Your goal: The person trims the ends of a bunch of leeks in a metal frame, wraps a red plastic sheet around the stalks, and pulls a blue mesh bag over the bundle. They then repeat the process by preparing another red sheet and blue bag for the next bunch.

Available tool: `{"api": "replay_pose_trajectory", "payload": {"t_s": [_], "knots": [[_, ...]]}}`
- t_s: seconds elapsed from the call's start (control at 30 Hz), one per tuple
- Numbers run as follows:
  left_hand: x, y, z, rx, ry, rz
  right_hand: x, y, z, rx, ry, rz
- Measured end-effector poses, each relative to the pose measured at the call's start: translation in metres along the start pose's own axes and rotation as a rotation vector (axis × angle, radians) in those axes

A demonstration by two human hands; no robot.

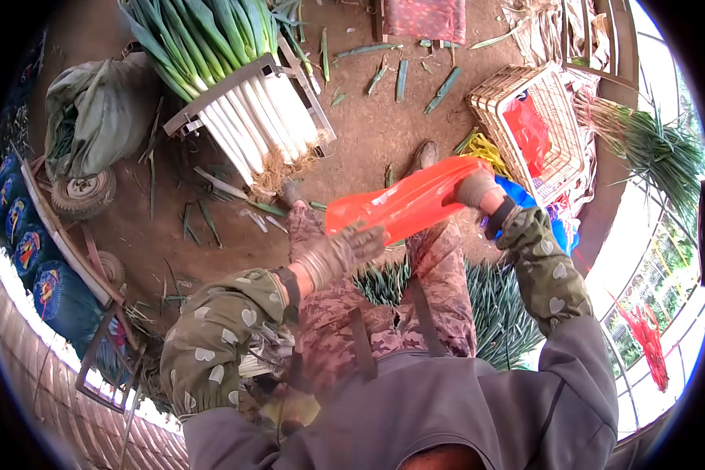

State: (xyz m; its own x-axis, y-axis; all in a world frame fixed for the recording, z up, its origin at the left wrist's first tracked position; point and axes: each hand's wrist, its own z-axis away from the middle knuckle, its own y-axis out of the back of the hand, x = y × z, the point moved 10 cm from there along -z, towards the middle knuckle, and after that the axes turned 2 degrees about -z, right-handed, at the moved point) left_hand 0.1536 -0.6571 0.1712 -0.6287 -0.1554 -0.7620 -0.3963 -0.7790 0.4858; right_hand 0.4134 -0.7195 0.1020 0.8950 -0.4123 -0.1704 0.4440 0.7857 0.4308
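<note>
A red plastic bag (pixel 399 205) is stretched sideways in front of my lap. My right hand (pixel 478 190), in a tan work glove, is closed round the bag's right end. My left hand (pixel 343 255), gloved too, has its fingers stretched out at the lower left edge of the bag, overlapping it in this view. Just beyond, a bundle of leeks (pixel 254 125) lies in a metal frame (pixel 219 94), white stalks and roots toward me, green leaves away.
A wicker basket (pixel 489 102) holding red bags (pixel 529 133) stands at the right, with yellow strips (pixel 484 150) beside it. Green bunches (pixel 642 145) lie farther right. A cloth-covered sack (pixel 94 117) and a wheel (pixel 84 194) are at the left. Leaf scraps (pixel 444 90) litter the ground.
</note>
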Motion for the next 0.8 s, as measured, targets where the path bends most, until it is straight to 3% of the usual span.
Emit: {"api": "replay_pose_trajectory", "payload": {"t_s": [0.1,0.23,0.33,0.43,0.5,0.57,0.6,0.63,0.67,0.7,0.73,0.77,0.8], "knots": [[-0.024,0.028,-0.003,0.222,0.179,1.080,-0.006,0.029,-0.027,0.080,0.012,-0.076],[-0.061,0.013,-0.002,0.019,0.137,1.295,-0.036,0.088,-0.034,0.223,0.029,-0.032],[-0.028,0.004,-0.004,0.053,0.326,1.490,-0.048,0.098,-0.041,0.449,0.146,-0.074],[0.039,-0.012,-0.007,-0.481,-0.029,1.803,-0.051,0.088,-0.053,0.633,0.246,-0.041],[0.047,-0.053,0.008,-0.776,0.106,1.875,-0.068,0.084,-0.036,0.900,0.483,0.024],[0.039,-0.104,0.035,-1.036,0.270,2.020,-0.082,0.086,-0.030,0.883,0.438,0.052],[0.035,-0.130,0.050,-1.141,0.370,2.136,-0.092,0.093,-0.026,0.731,0.270,0.050],[0.035,-0.163,0.052,-0.821,0.739,2.177,-0.092,0.089,-0.022,0.577,0.101,0.049],[0.058,-0.189,0.067,-0.472,1.087,2.156,-0.095,0.078,-0.016,0.769,0.131,-0.059],[0.084,-0.212,0.087,-0.100,1.408,2.070,-0.098,0.067,-0.010,0.564,-0.068,-0.067],[0.122,-0.224,0.083,-0.121,1.716,2.861,-0.109,0.069,0.001,0.718,-0.023,-0.201],[0.156,-0.219,0.088,-0.158,2.545,3.292,-0.115,0.062,0.008,0.869,0.024,-0.340],[0.152,-0.223,0.091,0.136,2.616,3.158,-0.118,0.036,0.003,0.916,0.013,-0.368]]}}
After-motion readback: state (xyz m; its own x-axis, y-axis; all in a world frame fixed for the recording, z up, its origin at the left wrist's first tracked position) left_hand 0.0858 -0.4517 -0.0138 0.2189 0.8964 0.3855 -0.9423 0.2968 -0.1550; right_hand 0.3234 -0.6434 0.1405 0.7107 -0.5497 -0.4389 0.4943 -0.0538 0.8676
